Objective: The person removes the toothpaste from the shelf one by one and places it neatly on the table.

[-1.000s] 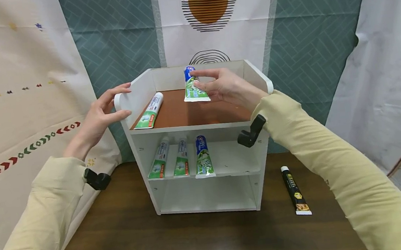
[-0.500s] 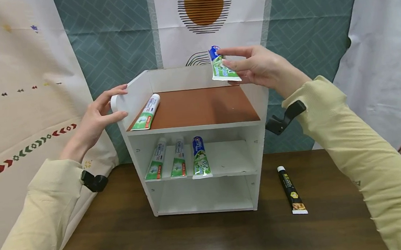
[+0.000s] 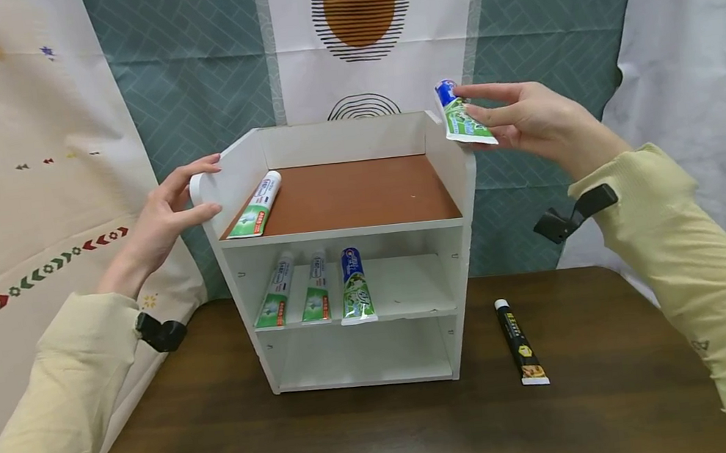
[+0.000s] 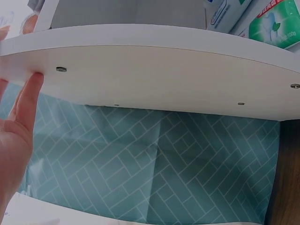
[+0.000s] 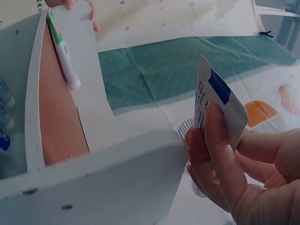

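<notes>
My right hand (image 3: pixel 531 116) pinches a blue-and-green toothpaste tube (image 3: pixel 466 116) above the right side panel of a small white shelf unit (image 3: pixel 353 233). The tube's flat crimped end points down; in the right wrist view the toothpaste tube (image 5: pixel 218 98) shows its pale back between thumb and fingers. At the unit's other side, my left hand (image 3: pixel 160 229) holds the left panel's upper edge. One white-and-green toothpaste tube (image 3: pixel 256 204) lies at the left of the brown top surface. On the middle shelf lie two more white-and-green tubes (image 3: pixel 275 291) and a blue-and-green tube (image 3: pixel 356 286).
A black toothpaste tube (image 3: pixel 521 343) lies on the dark wooden table (image 3: pixel 372 439), right of the unit. The bottom compartment (image 3: pixel 363 352) has bare white walls. Patterned cloths (image 3: pixel 188 75) hang behind and to both sides.
My right hand has carried the blue-and-green tube up and rightward, from over the brown top surface to above the right panel. My left hand has stayed on the left panel.
</notes>
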A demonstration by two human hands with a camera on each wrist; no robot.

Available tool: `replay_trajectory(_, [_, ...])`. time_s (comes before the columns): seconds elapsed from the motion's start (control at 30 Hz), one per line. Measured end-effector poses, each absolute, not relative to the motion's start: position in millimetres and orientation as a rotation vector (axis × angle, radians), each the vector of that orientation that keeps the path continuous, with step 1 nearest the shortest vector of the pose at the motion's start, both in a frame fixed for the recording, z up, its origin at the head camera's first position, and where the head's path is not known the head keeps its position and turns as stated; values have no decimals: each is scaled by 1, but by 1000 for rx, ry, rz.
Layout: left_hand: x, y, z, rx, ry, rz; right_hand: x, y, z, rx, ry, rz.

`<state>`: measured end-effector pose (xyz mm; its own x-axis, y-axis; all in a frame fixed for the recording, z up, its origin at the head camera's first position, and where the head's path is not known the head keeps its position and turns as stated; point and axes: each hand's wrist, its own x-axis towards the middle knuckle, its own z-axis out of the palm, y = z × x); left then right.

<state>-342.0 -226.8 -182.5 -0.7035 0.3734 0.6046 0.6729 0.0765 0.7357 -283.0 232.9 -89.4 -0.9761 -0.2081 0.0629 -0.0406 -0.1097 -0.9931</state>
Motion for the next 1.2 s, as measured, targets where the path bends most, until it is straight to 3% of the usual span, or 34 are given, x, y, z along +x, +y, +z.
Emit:
replay_trajectory(0.57, [-342,-228,-181,-1059,-2111,-1666,-277,287,-139,-239,2161,-2194])
replay_trajectory(1.2, [-342,-225,-183,-1069,-2069,-1726,-277,333,-241,-245,2482,-1814])
